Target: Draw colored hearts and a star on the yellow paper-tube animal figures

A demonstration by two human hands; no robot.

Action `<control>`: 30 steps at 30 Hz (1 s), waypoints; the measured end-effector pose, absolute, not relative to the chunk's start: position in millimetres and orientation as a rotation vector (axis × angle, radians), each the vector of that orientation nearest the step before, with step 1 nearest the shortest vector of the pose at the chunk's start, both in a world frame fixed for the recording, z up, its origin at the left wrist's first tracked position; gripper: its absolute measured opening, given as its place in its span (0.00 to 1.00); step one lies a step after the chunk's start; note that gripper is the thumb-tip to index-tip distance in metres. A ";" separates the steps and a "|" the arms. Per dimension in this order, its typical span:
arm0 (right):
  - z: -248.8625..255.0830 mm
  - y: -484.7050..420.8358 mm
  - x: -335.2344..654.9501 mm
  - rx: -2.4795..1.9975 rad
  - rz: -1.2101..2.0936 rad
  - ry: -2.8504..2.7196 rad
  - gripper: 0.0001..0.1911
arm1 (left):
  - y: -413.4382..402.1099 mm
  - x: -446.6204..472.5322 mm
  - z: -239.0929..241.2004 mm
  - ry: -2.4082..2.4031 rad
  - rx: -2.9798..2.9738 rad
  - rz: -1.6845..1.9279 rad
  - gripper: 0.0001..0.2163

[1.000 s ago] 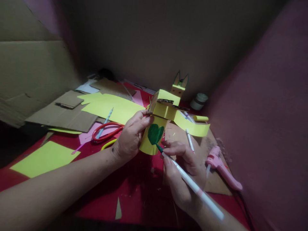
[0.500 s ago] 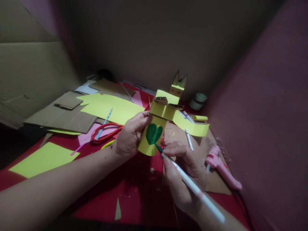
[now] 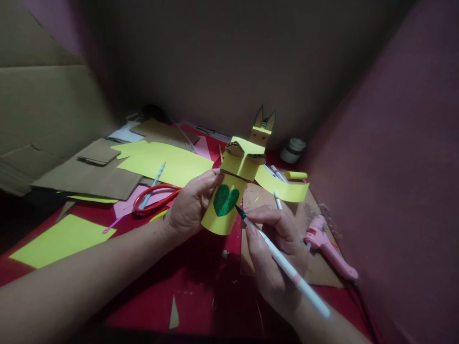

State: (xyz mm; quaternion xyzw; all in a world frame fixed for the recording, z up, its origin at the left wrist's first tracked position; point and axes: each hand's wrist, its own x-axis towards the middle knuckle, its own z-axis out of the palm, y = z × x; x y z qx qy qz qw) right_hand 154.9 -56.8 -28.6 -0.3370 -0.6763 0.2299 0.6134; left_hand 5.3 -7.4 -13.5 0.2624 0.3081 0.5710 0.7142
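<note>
My left hand (image 3: 190,205) is wrapped round a yellow paper-covered tube figure (image 3: 218,217) with a green heart (image 3: 225,200) drawn on its front and a yellow boxy top of cardboard (image 3: 242,160). My right hand (image 3: 272,258) pinches a white marker pen (image 3: 287,270) with a green tip; the tip touches the tube just right of the heart. A yellow paper strip (image 3: 283,188) sticks out from the figure to the right. Behind it stands a small cardboard head with two pointed ears (image 3: 263,126).
On the red table (image 3: 201,296) lie red-handled scissors (image 3: 154,198), yellow paper sheets (image 3: 60,239), cardboard pieces (image 3: 89,174), a blue pencil (image 3: 154,184), loose pens (image 3: 278,198), a pink glue gun (image 3: 328,246) and a small jar (image 3: 293,149). Cardboard walls enclose the back and both sides.
The figure has turned slightly and shifted left in my left hand. The marker tip has moved from below the heart up to its right edge.
</note>
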 end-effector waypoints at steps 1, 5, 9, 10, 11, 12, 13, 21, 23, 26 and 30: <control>-28.6 -56.6 154.7 -0.787 0.529 -1.555 0.11 | -7.1 5.4 -13.6 0.676 0.597 1.270 0.14; -29.5 -55.5 154.8 -0.806 0.531 -1.547 0.10 | -7.5 6.1 -13.5 0.672 0.612 1.269 0.14; -29.9 -55.9 154.3 -0.740 0.665 -1.504 0.09 | -9.3 6.6 -10.3 0.682 0.533 1.250 0.11; -29.7 -56.0 153.6 -0.730 0.709 -1.462 0.08 | -9.6 6.7 -8.7 0.690 0.508 1.242 0.11; -29.3 -56.2 152.8 -0.730 0.743 -1.411 0.08 | -9.8 6.9 -6.9 0.703 0.485 1.232 0.11; -29.0 -56.3 152.0 -0.736 0.764 -1.361 0.07 | -10.0 7.1 -5.0 0.716 0.465 1.222 0.11; -28.7 -56.4 151.3 -0.745 0.774 -1.322 0.07 | -10.0 7.3 -3.1 0.728 0.449 1.214 0.11; -32.2 -58.3 154.3 -0.721 0.670 -1.444 0.10 | -6.9 4.1 -3.5 0.665 0.388 1.138 0.17; -34.6 -58.1 154.0 -0.706 0.634 -1.437 0.10 | -5.5 2.0 -6.3 0.645 0.404 1.112 0.19; -37.5 -55.9 152.5 -0.707 0.575 -1.426 0.11 | -3.5 -0.6 -8.5 0.654 0.438 1.065 0.24; -35.2 -49.2 152.0 -0.772 0.517 -1.417 0.09 | -2.4 -1.2 -6.2 0.705 0.453 1.112 0.23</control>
